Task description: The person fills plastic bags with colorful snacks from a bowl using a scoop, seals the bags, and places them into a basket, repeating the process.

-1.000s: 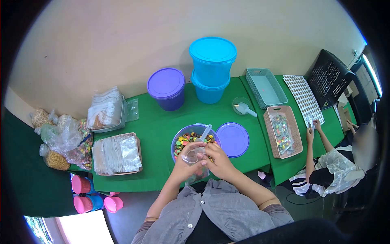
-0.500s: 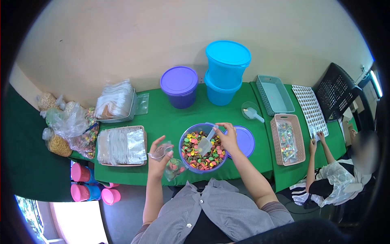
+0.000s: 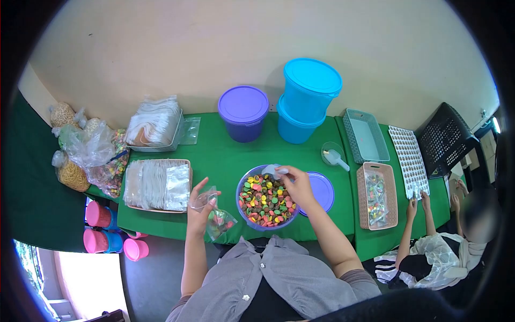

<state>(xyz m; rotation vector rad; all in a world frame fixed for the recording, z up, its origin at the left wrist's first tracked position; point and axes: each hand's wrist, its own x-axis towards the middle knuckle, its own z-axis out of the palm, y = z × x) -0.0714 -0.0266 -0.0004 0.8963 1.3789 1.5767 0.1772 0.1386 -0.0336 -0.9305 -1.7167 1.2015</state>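
My left hand [image 3: 198, 212] holds a clear plastic bag [image 3: 221, 224] with a few coloured pieces in its bottom, left of the tub. A clear round-rimmed piece [image 3: 200, 202], perhaps a cup or funnel, sits at the bag's mouth between my thumb and fingers. My right hand [image 3: 296, 188] grips a translucent scoop [image 3: 272, 170] at the far rim of the purple tub [image 3: 241, 211]. Small button-shaped snacks [image 3: 266, 201] in pink, green, yellow and brown fill the tub. Whether the scoop carries any is hard to make out.
A purple lid [image 3: 321, 194] lies right of the tub. Baskets of plastic bags [image 3: 155, 185] stand at left, and a pink basket [image 3: 393, 206] of filled packets at right. Behind are a purple bucket [image 3: 244, 115] and stacked blue buckets [image 3: 306, 102]. Another person's hands [image 3: 418, 199] touch a sticker sheet [image 3: 407, 155].
My right hand has moved the scoop from the middle of the snacks up to the tub's far rim and tilted it. My left hand keeps the bag beside the tub.
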